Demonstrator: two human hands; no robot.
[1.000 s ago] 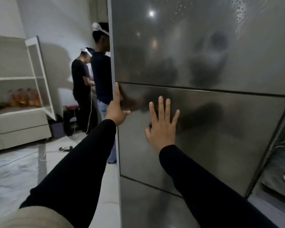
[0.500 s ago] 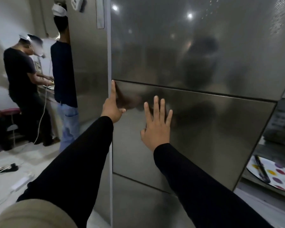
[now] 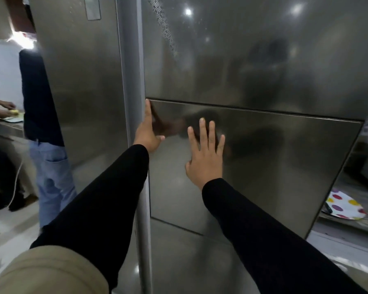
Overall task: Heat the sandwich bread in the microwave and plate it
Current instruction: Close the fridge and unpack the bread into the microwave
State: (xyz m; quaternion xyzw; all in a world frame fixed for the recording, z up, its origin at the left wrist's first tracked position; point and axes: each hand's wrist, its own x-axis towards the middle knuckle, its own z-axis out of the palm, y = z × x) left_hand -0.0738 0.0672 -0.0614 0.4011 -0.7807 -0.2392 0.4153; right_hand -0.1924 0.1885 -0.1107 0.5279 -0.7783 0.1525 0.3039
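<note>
Door panel has swung nearer shut under my flat, spread right hand; left hand, fingers straight at its left edge, risks a pinch.

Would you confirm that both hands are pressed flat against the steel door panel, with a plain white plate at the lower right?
Not quite: the plate is white with coloured polka dots, as the head view shows. Both the left hand and right hand do lie flat on the steel door panel.

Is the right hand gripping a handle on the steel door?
No, the right hand lies flat with its fingers spread straight on the smooth steel door; no handle shows there.
</note>
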